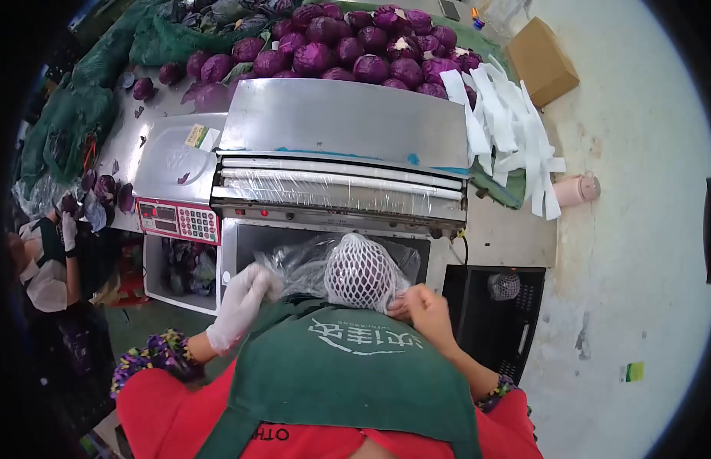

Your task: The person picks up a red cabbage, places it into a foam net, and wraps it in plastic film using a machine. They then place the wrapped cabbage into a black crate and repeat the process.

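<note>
A netted cabbage is seen between the hands, clear film around it. Film is pinched by the curled left hand and by the right hand, fingers closed (whether netting is caught too cannot be told). Judged weighty, firm, cushioned; film slippery; best cupped underneath.

Behind the netted cabbage stands the wrapping machine, scale left, crate right.

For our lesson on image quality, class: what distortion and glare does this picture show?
Head view: wide-angle distortion, darkening into curved black corners; head view: bright streaks of glare on the stretched film, softer sheen on the metal cover.
</note>
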